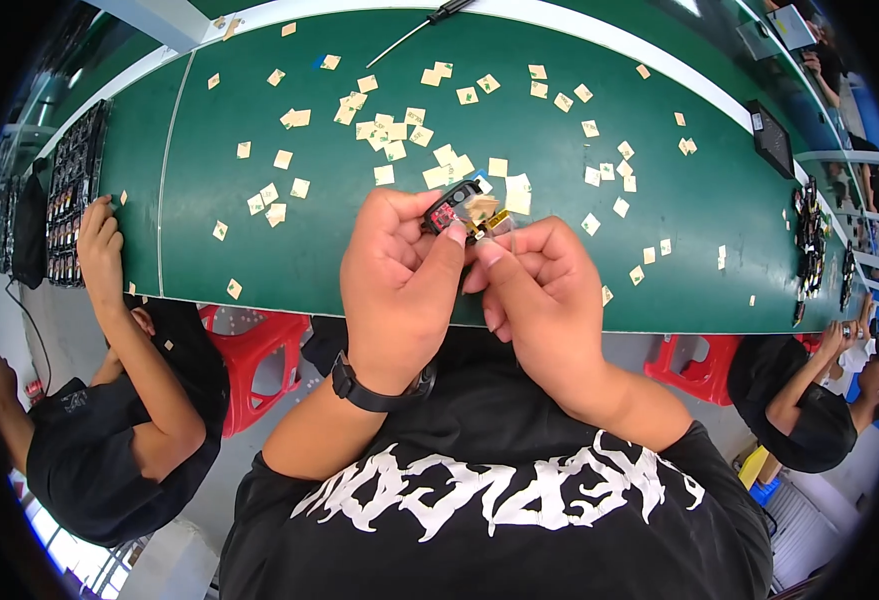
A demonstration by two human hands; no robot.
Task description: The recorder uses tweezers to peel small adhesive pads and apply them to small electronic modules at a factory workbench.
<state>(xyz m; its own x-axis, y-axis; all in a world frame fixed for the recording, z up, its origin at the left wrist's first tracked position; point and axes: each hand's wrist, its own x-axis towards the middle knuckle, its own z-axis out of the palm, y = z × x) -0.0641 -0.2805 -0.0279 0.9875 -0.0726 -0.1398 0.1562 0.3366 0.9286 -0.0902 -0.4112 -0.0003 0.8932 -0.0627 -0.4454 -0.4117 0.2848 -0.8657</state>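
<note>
My left hand (399,285) is closed round a small black electronic device housing (437,200), which is held tilted above the near edge of the table. Inside the housing a red circuit board (445,217) shows, partly behind my left thumb. At the device's right side my right hand (544,290) pinches with thumb and forefinger by a small yellow-gold strip (498,221); the fingertips partly hide where it joins. A tan piece (480,207) shows between the housing and the strip. Small cream squares (517,190) lie on the table just behind my hands.
Cream squares (389,130) are scattered over the green table (259,240). A screwdriver (409,37) lies at the far edge. Black trays of parts (74,200) stand left, beside a co-worker's hand (100,240). A black box (769,140) and dark parts (809,240) sit right, near another person (794,400).
</note>
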